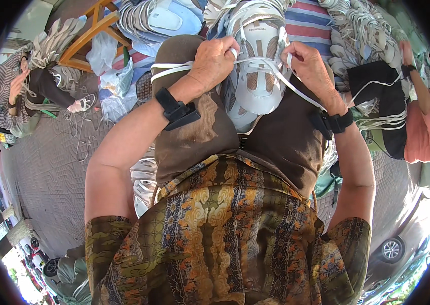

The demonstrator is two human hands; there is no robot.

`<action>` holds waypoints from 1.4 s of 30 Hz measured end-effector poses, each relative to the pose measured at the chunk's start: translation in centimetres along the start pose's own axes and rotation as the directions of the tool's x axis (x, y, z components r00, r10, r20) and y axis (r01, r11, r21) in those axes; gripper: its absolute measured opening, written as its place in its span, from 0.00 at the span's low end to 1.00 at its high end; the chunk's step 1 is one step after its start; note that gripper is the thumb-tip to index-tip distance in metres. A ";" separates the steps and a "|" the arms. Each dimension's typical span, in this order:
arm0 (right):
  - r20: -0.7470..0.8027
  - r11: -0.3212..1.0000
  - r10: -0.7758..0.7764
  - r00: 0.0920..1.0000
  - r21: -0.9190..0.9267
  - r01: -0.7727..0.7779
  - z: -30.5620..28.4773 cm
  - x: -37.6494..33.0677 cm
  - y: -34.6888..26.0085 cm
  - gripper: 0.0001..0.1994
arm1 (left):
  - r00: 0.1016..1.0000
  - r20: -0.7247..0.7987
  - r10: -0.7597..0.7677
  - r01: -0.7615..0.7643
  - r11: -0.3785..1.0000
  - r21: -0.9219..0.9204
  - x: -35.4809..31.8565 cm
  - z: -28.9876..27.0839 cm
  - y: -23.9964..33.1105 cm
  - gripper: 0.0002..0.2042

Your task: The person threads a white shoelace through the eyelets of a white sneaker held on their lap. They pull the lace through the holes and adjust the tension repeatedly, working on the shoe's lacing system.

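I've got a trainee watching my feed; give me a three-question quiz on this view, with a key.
1. Multiple choice: between the left hand and the right hand is: A) a bottle; B) a shoe upper; C) a glove.
2. True or false: the right hand is empty.
3. What colour is the wristband on the left wrist?

Key: 1. B. 2. False; it pinches white lace. 3. Black.

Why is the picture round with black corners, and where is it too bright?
In the head view, the fisheye lens leaves a dark border and bends edges near it; at the head view's lower right, glare whitens the area beyond the car wheel, and rainbow colours streak the rim; mid head view, the white shoe looks fairly clear.
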State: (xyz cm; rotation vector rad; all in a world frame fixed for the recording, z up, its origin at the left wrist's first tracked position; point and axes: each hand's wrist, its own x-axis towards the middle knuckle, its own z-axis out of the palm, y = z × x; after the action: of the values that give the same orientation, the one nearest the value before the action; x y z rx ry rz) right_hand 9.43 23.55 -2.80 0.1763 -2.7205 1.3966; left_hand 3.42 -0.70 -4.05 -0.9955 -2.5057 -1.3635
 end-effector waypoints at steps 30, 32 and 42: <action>0.557 0.532 -0.399 0.728 -0.506 0.679 -3.4 3.4 -3.7 0.13 | 0.573 0.644 0.507 -0.748 0.645 0.157 7.4 -2.7 0.0 0.08; 0.588 0.515 -0.420 0.692 -0.473 0.715 -3.9 3.5 -3.8 0.14 | 0.510 0.674 0.534 -0.785 0.609 0.112 7.7 -2.2 -0.4 0.09; 0.631 0.581 -0.453 0.630 -0.326 0.745 -3.4 4.4 -1.4 0.09 | 0.395 0.829 0.396 -0.739 0.673 0.030 8.2 -1.4 1.8 0.04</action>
State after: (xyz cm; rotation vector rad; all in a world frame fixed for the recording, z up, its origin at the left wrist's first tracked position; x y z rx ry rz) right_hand 5.37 25.21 0.88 1.4628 -2.7858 0.3175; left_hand -2.19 2.91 1.30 -2.4328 -2.2241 -0.1231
